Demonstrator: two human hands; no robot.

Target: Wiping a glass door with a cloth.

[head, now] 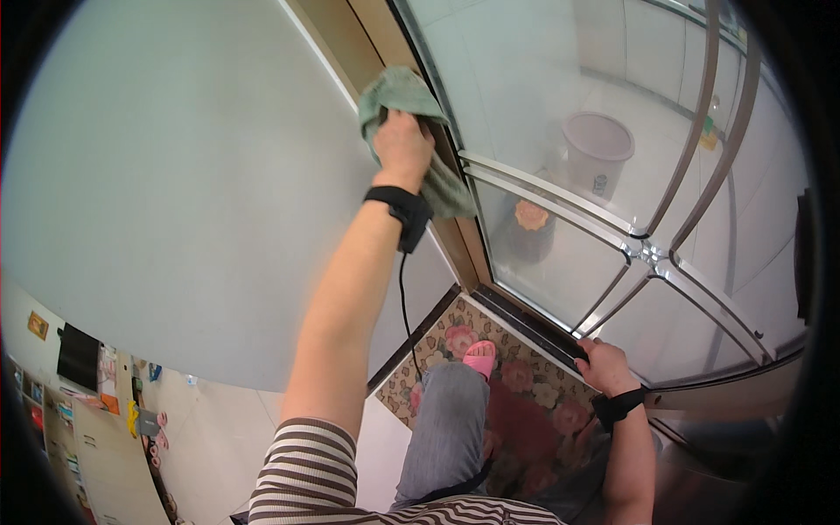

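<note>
My left hand (pixel 403 146) presses a green-grey cloth (pixel 407 95) against the tan door frame (pixel 470 252), between a pale wall and a glass door. Part of the cloth hangs down past my wrist. Lower right, my right hand (pixel 600 366) rests with its fingers at the lower edge of the glass door (pixel 531 157); whether it grips that edge I cannot tell. Curved metal bars (pixel 695 131) cross the glass and meet at a shiny centre piece.
Behind the glass stand a pale pink bucket (pixel 598 141) and a dark container with an orange top (pixel 531 215). A floral mat (pixel 518 377) lies under my pink slipper (pixel 481 357). Shelves and a cabinet (pixel 108 459) are at the far lower left.
</note>
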